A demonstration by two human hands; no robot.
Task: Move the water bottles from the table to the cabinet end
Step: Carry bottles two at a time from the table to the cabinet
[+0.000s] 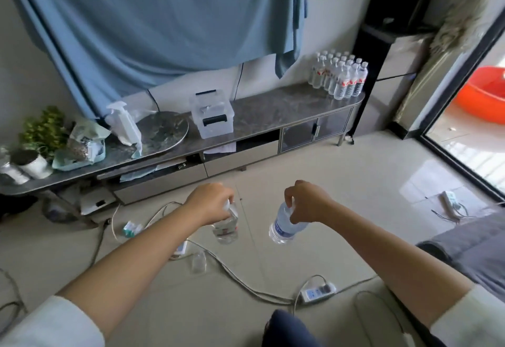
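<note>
My left hand (211, 203) grips the cap end of a clear water bottle with a red label (226, 228), which hangs below it over the floor. From my right hand (306, 201) a second clear bottle with a blue label (285, 227) hangs tilted, pinched by its neck. Both hands are in mid-air in front of the long low cabinet (273, 113). On the cabinet's right end stands a cluster of several water bottles (338, 77) with red labels.
A clear storage box (211, 117), a round stone slab (164, 129), a spray bottle (124, 125), bags and a potted plant (45, 133) sit on the cabinet. Cables and power strips (318, 292) trail across the tiled floor. A glass door (464, 117) is at right, a grey seat (470, 253) near right.
</note>
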